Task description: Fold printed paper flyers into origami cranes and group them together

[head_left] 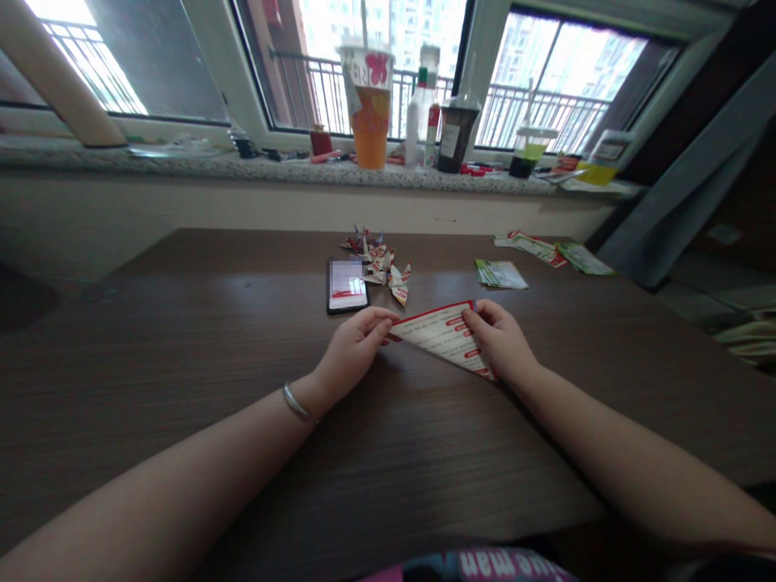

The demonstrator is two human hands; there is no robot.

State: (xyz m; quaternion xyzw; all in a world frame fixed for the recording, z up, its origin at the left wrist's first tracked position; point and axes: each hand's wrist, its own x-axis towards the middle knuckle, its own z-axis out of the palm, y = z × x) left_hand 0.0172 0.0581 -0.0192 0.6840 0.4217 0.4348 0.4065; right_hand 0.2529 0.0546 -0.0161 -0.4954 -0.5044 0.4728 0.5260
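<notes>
A sheet of printed paper (445, 335), white with red print and folded into a triangle, is held up over the table between both hands. My left hand (356, 338) pinches its narrow left corner between thumb and fingers. On the wide right side, my right hand (498, 335) grips the paper with the thumb on top and the fingers behind. Just beyond my left hand lies a phone (347, 293) with a lit screen. Several folded paper pieces (381, 263) with red and white print sit in a heap against the phone's right side.
Flat printed leaflets (500, 275) lie at the table's back right, with more leaflets (585, 259) farther right. Behind the brown table (182, 323), a stone windowsill (272, 168) carries a tall orange drink cup (369, 121), a dark drink cup (456, 133), bottles and small items.
</notes>
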